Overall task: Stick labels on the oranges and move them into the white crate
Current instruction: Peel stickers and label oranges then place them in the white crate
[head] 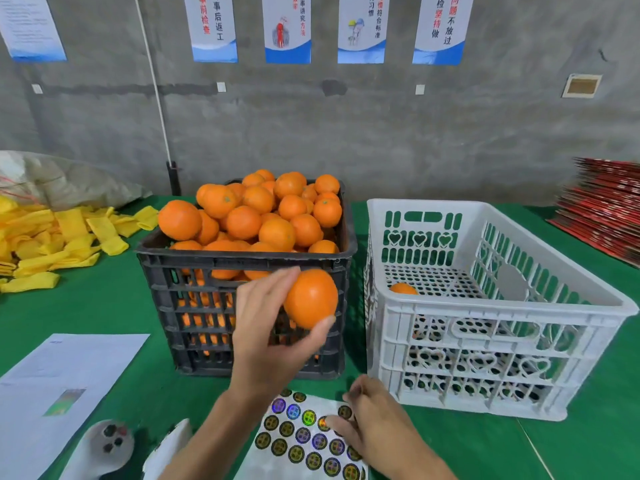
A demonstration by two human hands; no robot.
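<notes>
Left hand grips one orange before the black crate. Right hand, at 5 o'clock from it, apparently pinches a label on the sticker sheet. White crate lies at 3 o'clock.

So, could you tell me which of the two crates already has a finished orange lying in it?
The white crate on the right: a single orange lies on its perforated floor. The black crate beside it is heaped with oranges awaiting labels.

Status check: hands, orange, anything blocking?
Left hand holds orange. Right hand picking at sticker sheet. White crate open, path clear.
</notes>
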